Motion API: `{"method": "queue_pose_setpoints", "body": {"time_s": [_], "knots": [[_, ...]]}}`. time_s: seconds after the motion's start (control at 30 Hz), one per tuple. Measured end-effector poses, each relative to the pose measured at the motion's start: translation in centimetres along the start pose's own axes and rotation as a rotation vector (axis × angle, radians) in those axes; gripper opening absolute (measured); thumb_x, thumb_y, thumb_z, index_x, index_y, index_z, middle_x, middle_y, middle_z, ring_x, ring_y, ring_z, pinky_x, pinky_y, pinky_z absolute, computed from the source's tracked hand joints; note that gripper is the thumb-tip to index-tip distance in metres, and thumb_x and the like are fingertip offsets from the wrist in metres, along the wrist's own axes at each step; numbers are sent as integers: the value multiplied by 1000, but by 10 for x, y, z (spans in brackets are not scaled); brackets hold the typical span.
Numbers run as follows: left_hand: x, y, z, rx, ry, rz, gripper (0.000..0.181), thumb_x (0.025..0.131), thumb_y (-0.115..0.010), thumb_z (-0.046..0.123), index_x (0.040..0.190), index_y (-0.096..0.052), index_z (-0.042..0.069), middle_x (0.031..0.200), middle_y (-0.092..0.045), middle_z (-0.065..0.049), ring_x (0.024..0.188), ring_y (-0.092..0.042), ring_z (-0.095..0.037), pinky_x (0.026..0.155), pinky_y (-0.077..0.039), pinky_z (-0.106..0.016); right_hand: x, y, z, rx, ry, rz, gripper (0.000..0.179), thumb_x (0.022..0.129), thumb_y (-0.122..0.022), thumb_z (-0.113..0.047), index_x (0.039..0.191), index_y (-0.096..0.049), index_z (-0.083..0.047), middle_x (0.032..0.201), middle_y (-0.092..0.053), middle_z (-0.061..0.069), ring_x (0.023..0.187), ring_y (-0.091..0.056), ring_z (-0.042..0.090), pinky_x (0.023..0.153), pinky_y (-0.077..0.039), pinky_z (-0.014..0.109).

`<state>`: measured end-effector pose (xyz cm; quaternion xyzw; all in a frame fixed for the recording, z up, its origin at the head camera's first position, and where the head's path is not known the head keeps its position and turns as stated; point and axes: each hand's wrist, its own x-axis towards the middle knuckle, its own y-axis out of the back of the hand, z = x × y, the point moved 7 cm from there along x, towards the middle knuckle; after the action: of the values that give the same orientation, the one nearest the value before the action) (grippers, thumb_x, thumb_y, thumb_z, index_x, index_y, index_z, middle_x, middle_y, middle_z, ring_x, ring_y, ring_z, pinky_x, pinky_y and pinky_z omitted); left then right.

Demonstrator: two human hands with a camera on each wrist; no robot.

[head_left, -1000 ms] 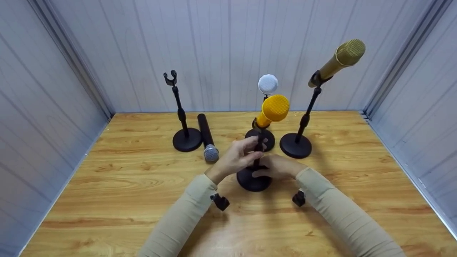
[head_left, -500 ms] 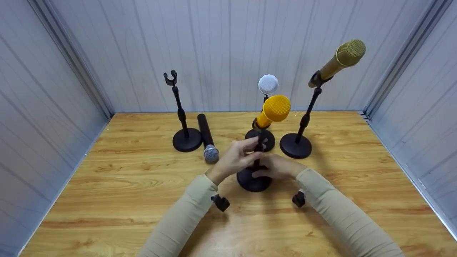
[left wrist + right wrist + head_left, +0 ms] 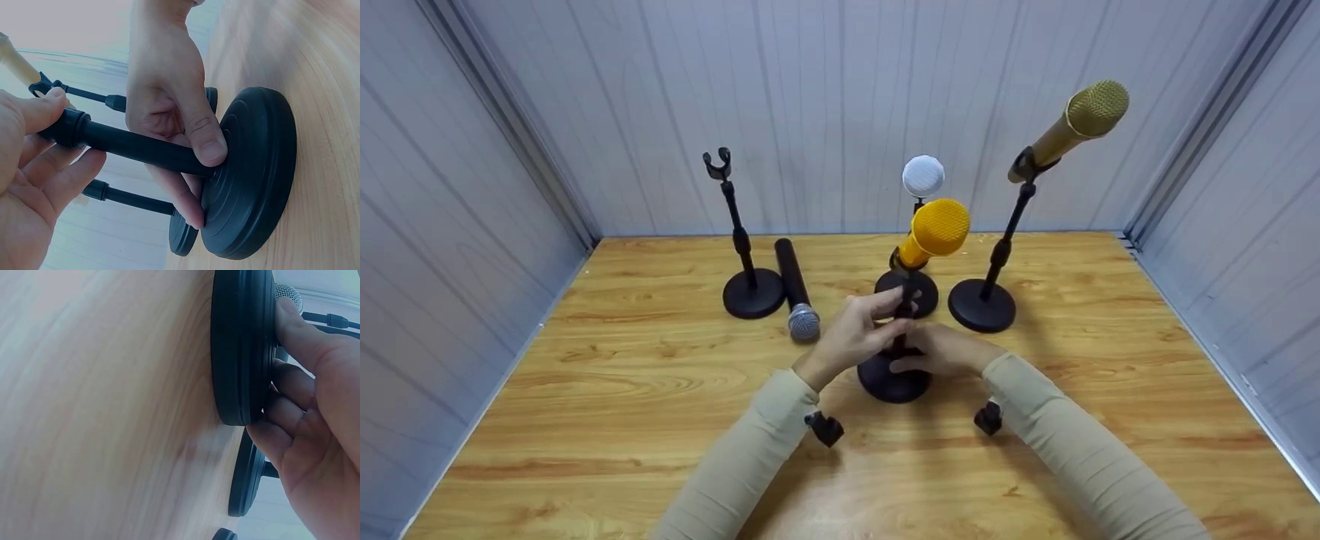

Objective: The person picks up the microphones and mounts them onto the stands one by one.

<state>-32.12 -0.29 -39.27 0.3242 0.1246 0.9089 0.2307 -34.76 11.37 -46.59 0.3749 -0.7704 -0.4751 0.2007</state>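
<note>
A yellow microphone [image 3: 939,229] sits tilted in the holder of a black microphone stand [image 3: 889,382] at the middle of the table. My left hand [image 3: 847,334] holds the stand's collar, thumb on one side and fingers on the other. Lower down, my right hand [image 3: 949,349] grips the pole just above the round base. In the left wrist view the right thumb [image 3: 211,149] lies where the pole meets the base. The base [image 3: 242,349] appears upright on the wood in the right wrist view, beside the curled right fingers. The holder itself is partly hidden.
A bare stand [image 3: 750,292] is at the left, with a black microphone [image 3: 791,274] lying beside it. Behind my hands stands a white-headed microphone [image 3: 923,176]. A gold microphone [image 3: 1072,127] rests in a taller stand [image 3: 982,306] at the right. Panel walls [image 3: 825,112] enclose the table.
</note>
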Motion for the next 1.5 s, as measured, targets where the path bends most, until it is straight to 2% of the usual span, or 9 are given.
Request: {"method": "queue_pose_setpoints", "body": {"time_s": [0.13, 0.3, 0.47, 0.73, 0.97, 1.13, 1.23, 1.4, 1.5], "knots": [[0, 1, 4, 59, -34, 45, 46, 95, -71, 2, 138, -57, -5, 130, -64, -17, 115, -66, -21, 83, -59, -32, 0, 1, -1, 2, 6, 17, 27, 99, -66, -38, 113, -68, -15, 115, -68, -3, 104, -64, 11, 91, -53, 35], [0, 0, 8, 134, -68, 107, 42, 93, -73, 2, 133, -63, -5, 125, -67, -16, 115, -66, -21, 89, -55, -25, -1, 1, 0, 9, 14, 30, 34, 99, -67, -39, 122, -65, -13, 119, -67, 0, 107, -63, 12, 94, -52, 36], [-1, 1, 10, 183, -50, 141, 39, 91, -75, 2, 129, -66, -4, 121, -70, -15, 111, -67, -18, 89, -54, -23, 0, 1, 1, 12, 19, 37, 36, 99, -67, -40, 122, -65, -12, 115, -69, 0, 105, -64, 13, 92, -53, 36], [-1, -1, 13, 294, -35, 186, 21, 93, -76, 11, 112, -71, 3, 107, -75, -9, 100, -72, -14, 86, -55, -24, 1, 1, 0, 29, 24, 35, 28, 98, -68, -38, 111, -69, -13, 105, -72, -3, 99, -65, 10, 89, -54, 35], [-1, -2, 13, 287, -25, 206, 20, 92, -78, 12, 109, -72, 5, 105, -76, -8, 99, -72, -14, 85, -56, -25, 0, 1, 0, 38, 8, 24, 27, 99, -66, -37, 113, -70, -15, 110, -71, -3, 102, -66, 10, 90, -54, 36], [-2, -4, 12, 286, -29, 210, 17, 91, -78, 15, 105, -72, 8, 101, -76, -2, 95, -72, -9, 81, -57, -24, -1, 0, 0, 47, 29, 21, 26, 100, -66, -36, 114, -71, -14, 112, -72, -3, 104, -66, 11, 91, -53, 37], [-2, -4, 11, 279, -32, 202, 17, 92, -78, 15, 106, -72, 8, 101, -76, -2, 94, -71, -7, 80, -58, -26, -1, 0, 0, 44, 40, 22, 25, 99, -67, -35, 113, -71, -14, 111, -72, -3, 102, -65, 11, 90, -53, 36], [-2, -3, 10, 270, 4, 189, 17, 93, -77, 16, 106, -70, 7, 100, -76, -6, 93, -71, -11, 77, -59, -27, 0, 0, -1, 33, 53, 27, 26, 100, -66, -35, 114, -70, -13, 113, -71, -2, 103, -65, 11, 91, -53, 36], [-2, -3, 9, 260, 11, 150, 18, 95, -74, 19, 105, -66, 6, 98, -74, -7, 92, -70, -14, 77, -60, -32, 0, 0, -2, 33, 66, 28, 28, 100, -67, -34, 117, -69, -12, 116, -71, 0, 107, -65, 13, 94, -52, 37]]}}
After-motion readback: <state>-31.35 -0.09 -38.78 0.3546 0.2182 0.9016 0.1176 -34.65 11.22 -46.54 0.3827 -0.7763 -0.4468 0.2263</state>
